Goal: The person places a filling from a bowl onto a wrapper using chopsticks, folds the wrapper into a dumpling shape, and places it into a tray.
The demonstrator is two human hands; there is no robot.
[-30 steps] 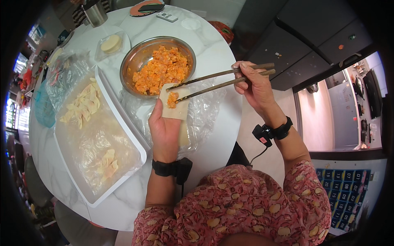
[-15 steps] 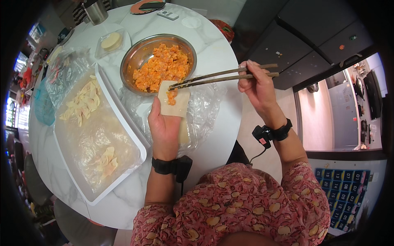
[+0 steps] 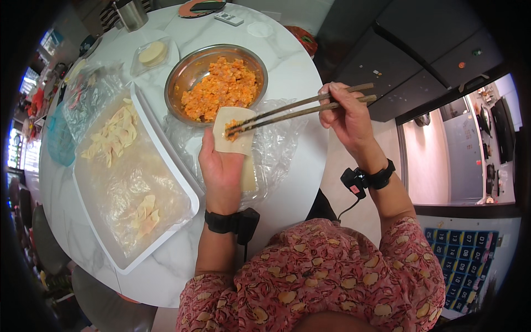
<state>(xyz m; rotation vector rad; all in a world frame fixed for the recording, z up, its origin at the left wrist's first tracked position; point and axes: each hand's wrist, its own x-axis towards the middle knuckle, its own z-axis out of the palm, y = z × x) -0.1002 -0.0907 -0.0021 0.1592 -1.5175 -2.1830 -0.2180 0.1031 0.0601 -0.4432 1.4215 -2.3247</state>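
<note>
My left hand [image 3: 219,170] holds a square wonton wrapper [image 3: 237,147], lying over the fingers with the thumb along its left side. A small dab of orange filling [image 3: 230,126] sits on the wrapper. My right hand [image 3: 349,117] grips a pair of wooden chopsticks [image 3: 298,115], whose tips touch that dab. Just beyond the wrapper stands a steel bowl [image 3: 171,94] of orange minced filling [image 3: 224,83]. More flat wrappers [image 3: 248,176] lie on clear plastic, partly behind my left hand.
At left a white tray [image 3: 193,206] lined with plastic carries folded wontons [image 3: 117,133] in two groups. Round wrappers [image 3: 152,53] rest in a clear pack farther back. A remote control [image 3: 229,19] and a metal container [image 3: 131,15] are on the table's far side.
The chopstick tips have moved slightly down over the wrapper, and the filling there now looks more gathered around them. Both hands keep nearly the same places.
</note>
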